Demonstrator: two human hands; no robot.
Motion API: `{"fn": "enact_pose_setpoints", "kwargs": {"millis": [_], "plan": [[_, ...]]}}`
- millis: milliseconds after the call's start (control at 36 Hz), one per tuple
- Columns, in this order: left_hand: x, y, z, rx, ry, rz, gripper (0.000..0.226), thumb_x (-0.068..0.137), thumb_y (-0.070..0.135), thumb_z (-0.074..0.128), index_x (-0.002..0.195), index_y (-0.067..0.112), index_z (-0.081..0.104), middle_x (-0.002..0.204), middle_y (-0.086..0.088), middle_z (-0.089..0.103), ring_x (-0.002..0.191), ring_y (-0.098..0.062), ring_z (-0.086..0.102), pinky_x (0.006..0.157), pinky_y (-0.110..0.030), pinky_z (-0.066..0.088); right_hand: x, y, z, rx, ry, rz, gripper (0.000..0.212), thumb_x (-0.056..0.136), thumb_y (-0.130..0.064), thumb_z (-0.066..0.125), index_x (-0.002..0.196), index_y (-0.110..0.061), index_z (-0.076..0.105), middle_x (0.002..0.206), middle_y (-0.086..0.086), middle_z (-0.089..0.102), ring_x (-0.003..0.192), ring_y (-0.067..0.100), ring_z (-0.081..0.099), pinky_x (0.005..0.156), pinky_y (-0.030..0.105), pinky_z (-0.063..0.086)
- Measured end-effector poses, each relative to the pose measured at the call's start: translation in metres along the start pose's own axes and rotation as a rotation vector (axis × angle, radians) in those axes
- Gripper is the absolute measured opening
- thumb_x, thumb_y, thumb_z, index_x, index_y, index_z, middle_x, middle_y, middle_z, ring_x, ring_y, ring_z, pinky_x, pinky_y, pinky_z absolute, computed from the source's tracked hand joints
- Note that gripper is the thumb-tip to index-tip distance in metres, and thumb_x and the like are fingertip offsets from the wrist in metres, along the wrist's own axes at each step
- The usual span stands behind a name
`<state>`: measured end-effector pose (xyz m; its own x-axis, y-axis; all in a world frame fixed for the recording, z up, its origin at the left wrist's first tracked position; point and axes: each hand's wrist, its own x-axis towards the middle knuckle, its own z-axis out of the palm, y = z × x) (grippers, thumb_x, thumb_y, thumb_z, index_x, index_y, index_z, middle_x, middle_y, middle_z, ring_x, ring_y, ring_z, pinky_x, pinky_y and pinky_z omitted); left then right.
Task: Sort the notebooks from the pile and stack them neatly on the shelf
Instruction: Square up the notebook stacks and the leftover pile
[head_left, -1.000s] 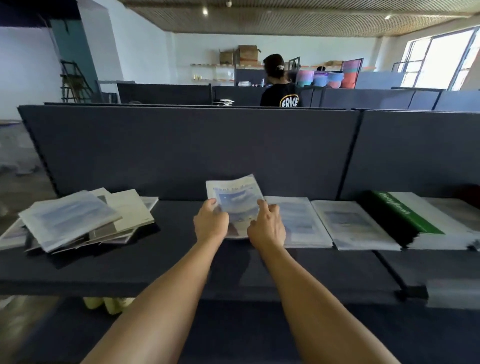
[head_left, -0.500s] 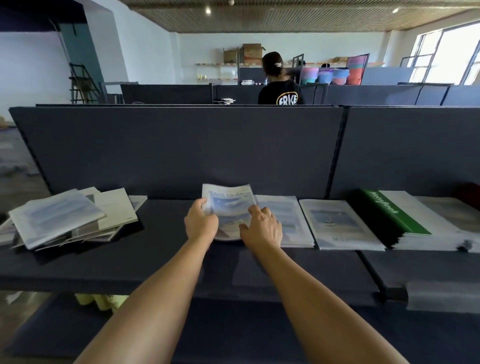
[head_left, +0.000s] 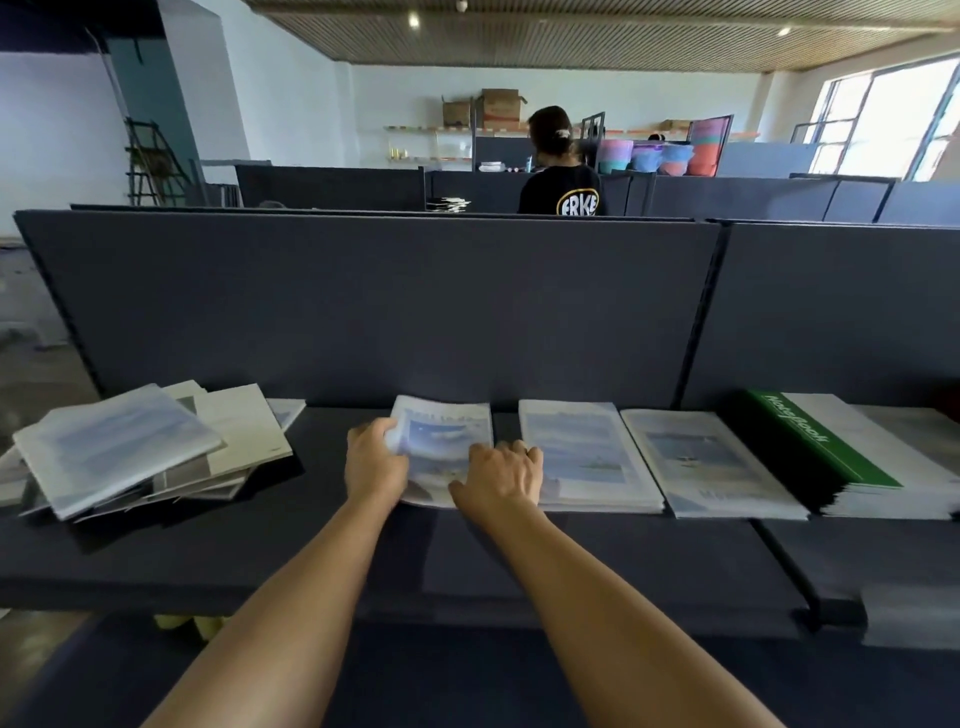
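A pale blue notebook (head_left: 445, 441) lies flat on the dark shelf (head_left: 322, 551), just left of a neat stack of similar notebooks (head_left: 582, 457). My left hand (head_left: 375, 462) grips its left edge, thumb on top. My right hand (head_left: 501, 480) presses on its near right corner, fingers spread over the cover. A loose, untidy pile of notebooks (head_left: 135, 447) sits at the left end of the shelf. Further right lie another pale stack (head_left: 711, 467) and a thick stack topped by a green-and-white notebook (head_left: 831, 447).
A dark fabric partition (head_left: 389, 301) rises straight behind the shelf. Beyond it a person in a black shirt (head_left: 563, 182) stands with their back to me. A lower shelf edge (head_left: 909, 618) juts out at bottom right.
The notebook, tilted up in both hands a second ago, has come down flat on the shelf beside the stack. My hands moved down with it and now rest on it.
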<state>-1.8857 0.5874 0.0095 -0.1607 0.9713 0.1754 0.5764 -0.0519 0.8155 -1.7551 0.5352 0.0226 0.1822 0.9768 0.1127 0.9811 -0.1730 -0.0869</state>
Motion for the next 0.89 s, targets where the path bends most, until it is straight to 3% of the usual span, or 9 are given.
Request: {"fn": "enact_pose_setpoints", "kwargs": {"millis": [111,250,389,528,694,778,889], "plan": [[0.002,-0.003,-0.002,0.013,-0.023,0.045,0.037,0.091,0.013,0.058,0.128,0.011,0.056,0.136,-0.011,0.042,0.107,-0.027,0.055,0.091,-0.033,0.045,0.005,-0.007,-0.002,-0.043,0.016,0.011,0.033,0.092,-0.033,0.049,0.12,-0.018,0.059,0.125,0.006,0.051,0.117,0.027,0.042,0.095,0.036,0.03],[-0.002,-0.004,-0.004,0.028,-0.082,0.104,0.042,0.088,0.002,0.054,0.129,0.01,0.054,0.138,-0.009,0.04,0.111,-0.027,0.053,0.087,-0.024,0.037,0.006,-0.012,0.002,-0.089,0.013,-0.011,0.029,0.093,-0.03,0.047,0.117,-0.018,0.058,0.119,0.005,0.059,0.116,0.026,0.045,0.097,0.037,0.027],[-0.003,-0.004,-0.003,0.042,-0.11,0.126,0.044,0.089,0.002,0.053,0.131,0.012,0.053,0.138,-0.008,0.04,0.113,-0.026,0.052,0.088,-0.027,0.04,0.007,-0.01,0.006,-0.182,0.055,-0.046,0.027,0.093,-0.026,0.047,0.115,-0.019,0.058,0.116,0.004,0.061,0.115,0.024,0.045,0.097,0.037,0.026],[-0.004,-0.006,0.003,0.136,-0.171,0.123,0.035,0.095,0.015,0.053,0.13,0.017,0.053,0.139,-0.006,0.04,0.111,-0.023,0.052,0.078,-0.026,0.04,0.008,-0.004,0.003,-0.169,0.087,-0.009,0.026,0.091,-0.023,0.047,0.113,-0.02,0.06,0.115,0.003,0.061,0.114,0.023,0.045,0.096,0.037,0.027],[-0.003,0.003,0.008,0.428,-0.133,0.211,0.037,0.095,0.017,0.051,0.131,0.022,0.051,0.139,-0.002,0.042,0.124,-0.025,0.039,0.093,-0.033,0.042,0.005,0.028,0.001,-0.038,0.171,0.107,0.043,0.096,-0.049,0.04,0.121,-0.017,0.055,0.124,0.006,0.055,0.118,0.027,0.044,0.095,0.039,0.033],[-0.008,0.016,0.019,0.432,-0.142,0.286,0.04,0.092,0.019,0.055,0.132,0.023,0.05,0.137,0.0,0.042,0.126,-0.022,0.038,0.096,-0.033,0.041,0.0,0.052,0.002,-0.006,0.12,0.156,0.057,0.093,-0.06,0.036,0.127,-0.016,0.051,0.131,0.008,0.051,0.122,0.029,0.041,0.097,0.04,0.034],[-0.019,0.04,0.046,0.363,-0.237,0.308,0.041,0.093,0.011,0.052,0.132,0.023,0.049,0.135,0.002,0.042,0.126,-0.018,0.04,0.091,-0.031,0.041,-0.009,0.083,0.0,0.037,0.056,0.033,0.071,0.085,-0.071,0.041,0.137,-0.022,0.045,0.139,0.004,0.044,0.127,0.027,0.037,0.102,0.039,0.032]]}}
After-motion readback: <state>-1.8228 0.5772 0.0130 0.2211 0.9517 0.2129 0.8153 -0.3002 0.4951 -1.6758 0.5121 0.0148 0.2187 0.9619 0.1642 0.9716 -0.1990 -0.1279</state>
